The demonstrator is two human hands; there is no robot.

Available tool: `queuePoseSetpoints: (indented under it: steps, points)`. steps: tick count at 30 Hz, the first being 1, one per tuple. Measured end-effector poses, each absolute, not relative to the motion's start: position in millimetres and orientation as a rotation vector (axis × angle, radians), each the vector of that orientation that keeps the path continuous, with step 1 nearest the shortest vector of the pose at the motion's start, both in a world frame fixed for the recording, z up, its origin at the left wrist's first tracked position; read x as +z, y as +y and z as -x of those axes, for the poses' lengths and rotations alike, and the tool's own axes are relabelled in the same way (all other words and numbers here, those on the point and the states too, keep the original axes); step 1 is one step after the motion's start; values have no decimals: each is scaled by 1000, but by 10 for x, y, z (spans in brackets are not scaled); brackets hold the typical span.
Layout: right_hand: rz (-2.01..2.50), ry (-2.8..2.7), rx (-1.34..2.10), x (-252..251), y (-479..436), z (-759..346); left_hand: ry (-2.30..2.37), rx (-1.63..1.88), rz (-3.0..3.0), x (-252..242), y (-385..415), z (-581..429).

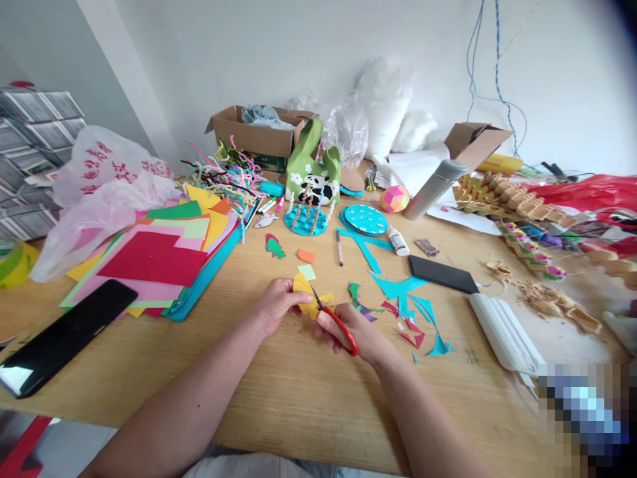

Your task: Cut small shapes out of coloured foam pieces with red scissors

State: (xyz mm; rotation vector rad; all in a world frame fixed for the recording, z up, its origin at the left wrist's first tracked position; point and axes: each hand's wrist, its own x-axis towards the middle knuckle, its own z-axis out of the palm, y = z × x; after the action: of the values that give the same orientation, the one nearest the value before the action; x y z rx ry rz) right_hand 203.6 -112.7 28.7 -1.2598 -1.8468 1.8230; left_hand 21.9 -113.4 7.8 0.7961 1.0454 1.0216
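Note:
My left hand (279, 305) pinches a piece of yellow paper (301, 287) above the wooden table. In my right hand (355, 326) is a pair of scissors (344, 330) with red handles, its blades against the yellow paper. A narrow yellow strip sticks out to the right of the blades. Just beyond my hands lie a pale green paper square (306, 271), an orange paper piece (306, 255) and a green fish cutout (275, 247). Paper scraps (365, 307) in green, purple, red and blue are strewn right of my right hand.
Coloured paper sheets (154, 255) and a black phone-like slab (64, 335) lie at the left. Behind stand a green felt panda bag (312, 169), a blue disc with twisted posts (306, 220), a glue bottle (398, 241) and a grey flask (435, 190). A black case (442, 273) lies right.

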Motion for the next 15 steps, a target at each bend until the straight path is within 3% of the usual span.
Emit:
queuePoseSetpoints:
  steps: [15]
  points:
    - [1254,-1861,1782,250,-1123,-2041,1053,1041,-800,92,-1137,-227]
